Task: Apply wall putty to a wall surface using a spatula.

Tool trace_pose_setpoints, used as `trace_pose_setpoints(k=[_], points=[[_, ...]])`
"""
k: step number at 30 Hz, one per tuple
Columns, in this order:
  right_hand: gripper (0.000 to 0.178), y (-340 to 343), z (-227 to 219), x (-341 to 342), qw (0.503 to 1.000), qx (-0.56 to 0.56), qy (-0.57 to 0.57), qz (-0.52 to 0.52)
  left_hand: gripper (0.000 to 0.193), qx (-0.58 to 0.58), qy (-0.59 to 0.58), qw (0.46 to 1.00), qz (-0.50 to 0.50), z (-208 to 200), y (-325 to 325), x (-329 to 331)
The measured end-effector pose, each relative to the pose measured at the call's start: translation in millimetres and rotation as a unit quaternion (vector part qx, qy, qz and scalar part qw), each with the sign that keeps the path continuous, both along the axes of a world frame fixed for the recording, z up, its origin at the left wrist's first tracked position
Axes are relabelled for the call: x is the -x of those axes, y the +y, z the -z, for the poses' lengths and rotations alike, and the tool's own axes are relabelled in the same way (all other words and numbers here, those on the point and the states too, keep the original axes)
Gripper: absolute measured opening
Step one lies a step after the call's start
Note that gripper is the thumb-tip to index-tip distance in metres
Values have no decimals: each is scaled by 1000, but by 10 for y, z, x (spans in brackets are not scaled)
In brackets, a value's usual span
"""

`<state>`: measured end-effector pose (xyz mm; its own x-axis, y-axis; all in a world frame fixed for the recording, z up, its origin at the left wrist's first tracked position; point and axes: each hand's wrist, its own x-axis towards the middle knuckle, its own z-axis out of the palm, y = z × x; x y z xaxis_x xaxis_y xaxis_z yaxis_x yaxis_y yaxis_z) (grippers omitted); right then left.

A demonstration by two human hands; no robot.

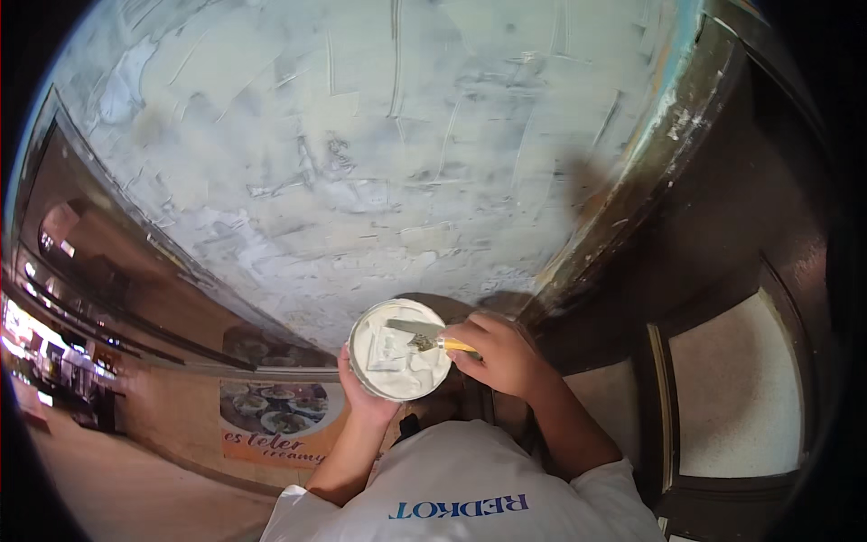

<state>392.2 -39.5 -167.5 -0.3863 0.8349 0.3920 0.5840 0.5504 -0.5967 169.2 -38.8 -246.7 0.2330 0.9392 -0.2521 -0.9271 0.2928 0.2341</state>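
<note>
Judging by its surface, the pale wall (388, 163) seems largely coated from left to right; uneven ridges and greyish streaks look left to smooth, and plenty of paste (424, 375) remains. At left hangs a flat orange poster (275, 420). The left hand (366, 397) cups the round white tub (424, 305), held just before the wall's lower part; its lower fingers are hidden. Inside, thick creamy paste lies in folds beneath a flat metal putty knife (406, 326). The right hand (497, 352) pinches its yellow handle. Further right stands smooth dark-brown panelling (722, 208).
</note>
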Motion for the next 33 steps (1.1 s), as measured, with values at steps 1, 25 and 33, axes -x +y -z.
trace_pose_setpoints(k=[1,25,33], points=[[27,12,-61,86,998,19,-53,2,67,5,18,1000,-17,3,14,-20],[27,-45,-176,231,998,36,-53,-17,58,-95,-3,995,-16,-188,-3,287],[30,-188,110,69,998,-1,4,65,57,-119,-43,992,28,-38,42,261]])
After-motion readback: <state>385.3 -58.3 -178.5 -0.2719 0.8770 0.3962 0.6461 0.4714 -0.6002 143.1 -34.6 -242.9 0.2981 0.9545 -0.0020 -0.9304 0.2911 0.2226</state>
